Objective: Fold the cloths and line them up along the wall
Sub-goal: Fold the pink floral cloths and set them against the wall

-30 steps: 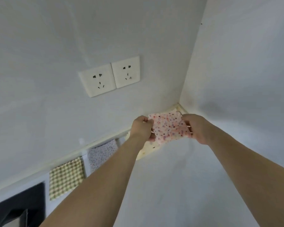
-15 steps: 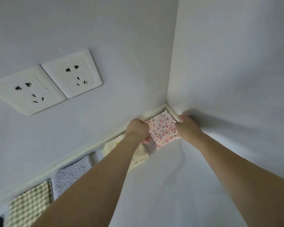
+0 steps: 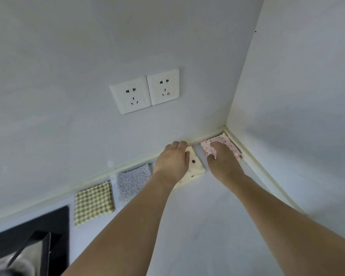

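Lighting: soft, even, dim-cool; faint shadow on the side wall. Slight overall blur; wide-angle bending at edges; bottom-left corner smeared.

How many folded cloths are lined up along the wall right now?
4. The pink spotted cloth lies in the corner under the right hand; the cream cloth is beside it under the left hand; then the grey dotted cloth; then the yellow checked cloth.

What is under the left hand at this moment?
The left hand rests on the folded cream cloth, whose right edge and near corner show. The cloth's left part is hidden beneath the hand and forearm.
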`<state>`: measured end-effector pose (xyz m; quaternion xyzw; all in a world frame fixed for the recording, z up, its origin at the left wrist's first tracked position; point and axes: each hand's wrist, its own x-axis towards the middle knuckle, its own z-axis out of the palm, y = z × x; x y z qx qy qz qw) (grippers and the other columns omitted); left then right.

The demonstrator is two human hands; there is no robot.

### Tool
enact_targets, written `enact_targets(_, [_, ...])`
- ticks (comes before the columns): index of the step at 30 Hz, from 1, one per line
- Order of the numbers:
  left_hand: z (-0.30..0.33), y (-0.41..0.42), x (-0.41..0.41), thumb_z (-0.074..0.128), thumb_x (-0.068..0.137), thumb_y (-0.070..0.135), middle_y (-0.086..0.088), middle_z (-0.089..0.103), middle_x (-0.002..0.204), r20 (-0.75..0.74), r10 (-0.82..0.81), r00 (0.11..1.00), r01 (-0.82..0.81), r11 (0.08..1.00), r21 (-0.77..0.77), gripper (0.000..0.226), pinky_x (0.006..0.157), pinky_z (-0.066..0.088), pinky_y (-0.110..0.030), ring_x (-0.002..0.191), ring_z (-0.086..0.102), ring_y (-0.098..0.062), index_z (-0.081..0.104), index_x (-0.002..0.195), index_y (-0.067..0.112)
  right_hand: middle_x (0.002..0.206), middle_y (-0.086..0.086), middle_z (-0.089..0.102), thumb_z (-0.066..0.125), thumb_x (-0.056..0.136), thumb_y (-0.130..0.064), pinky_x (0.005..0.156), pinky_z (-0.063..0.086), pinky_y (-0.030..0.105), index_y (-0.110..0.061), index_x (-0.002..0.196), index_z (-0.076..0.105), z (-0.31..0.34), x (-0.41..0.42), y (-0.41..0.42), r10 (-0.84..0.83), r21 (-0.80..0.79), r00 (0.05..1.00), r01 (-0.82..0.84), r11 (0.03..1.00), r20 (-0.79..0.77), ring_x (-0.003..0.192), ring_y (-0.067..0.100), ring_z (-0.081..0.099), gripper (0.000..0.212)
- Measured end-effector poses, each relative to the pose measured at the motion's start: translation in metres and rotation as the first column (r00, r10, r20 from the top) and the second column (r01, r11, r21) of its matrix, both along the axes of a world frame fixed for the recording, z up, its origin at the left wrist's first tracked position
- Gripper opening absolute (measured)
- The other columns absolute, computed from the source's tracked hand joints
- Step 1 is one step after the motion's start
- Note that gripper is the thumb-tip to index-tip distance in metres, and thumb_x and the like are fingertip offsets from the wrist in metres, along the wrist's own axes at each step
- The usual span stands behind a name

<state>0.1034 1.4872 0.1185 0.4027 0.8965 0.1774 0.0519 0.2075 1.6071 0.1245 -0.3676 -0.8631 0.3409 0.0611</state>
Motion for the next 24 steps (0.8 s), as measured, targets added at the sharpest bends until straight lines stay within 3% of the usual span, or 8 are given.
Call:
enact_targets(4, [0.023,-0.063,0.001,0.038,0.101,0.027,-0.005,0.05,0.131,-0.037,0.044,0.998,-0.044,0.999,0.014,0.036,0.09,0.042,-0.037,0.119,0.045,-0.026,0.045,0.133,0.014,0.135,0.011,0.052,0.048,0.09,-0.01,0.105,0.039,0.042,-0.008,0.132,0.049,0.02,-0.003,-0.051,0.073,0.084,0.996,-0.069,0.994,-0.047,0.125,0.028,0.047,0.043])
enact_targets(8, [0.044,-0.144,0.001,0.036,0.102,0.027,-0.005,0.049,0.133,-0.066,0.091,0.994,-0.088,0.995,0.048,0.037,0.089,0.042,-0.037,0.12,0.044,-0.025,0.043,0.136,0.013,0.136,0.014,0.05,0.049,0.09,-0.009,0.107,0.035,0.041,-0.007,0.134,0.048,0.038,-0.005,-0.124,0.122,0.15,0.991,-0.112,0.982,-0.055,0.128,0.029,0.045,0.044])
enact_targets(12, [0.055,-0.241,-0.003,0.034,0.102,0.027,-0.003,0.048,0.134,-0.096,0.143,0.985,-0.14,0.989,0.038,0.037,0.085,0.041,-0.035,0.118,0.044,-0.024,0.042,0.136,0.014,0.139,0.015,0.048,0.047,0.092,-0.01,0.106,0.036,0.041,-0.005,0.136,0.045,0.05,-0.008,-0.214,0.188,0.15,0.98,-0.177,0.973,-0.063,0.128,0.03,0.044,0.044])
enact_targets(17, [0.064,-0.362,-0.012,0.034,0.102,0.028,-0.003,0.047,0.136,-0.111,0.175,0.978,-0.175,0.984,0.005,0.038,0.092,0.043,-0.036,0.12,0.043,-0.024,0.04,0.137,0.013,0.14,0.013,0.047,0.048,0.093,-0.011,0.103,0.038,0.037,-0.007,0.137,0.044,0.066,-0.014,-0.331,0.271,0.131,0.959,-0.259,0.957,-0.082,0.128,0.028,0.043,0.044])
enact_targets(24, [0.089,-0.48,-0.009,0.035,0.102,0.027,-0.003,0.046,0.139,-0.14,0.327,0.935,-0.323,0.945,0.052,0.04,0.094,0.041,-0.035,0.122,0.043,-0.023,0.04,0.139,0.014,0.145,0.009,0.042,0.048,0.095,-0.014,0.104,0.042,0.042,-0.011,0.142,0.04,0.09,-0.031,-0.431,0.378,0.128,0.919,-0.364,0.923,-0.113,0.126,0.026,0.047,0.047])
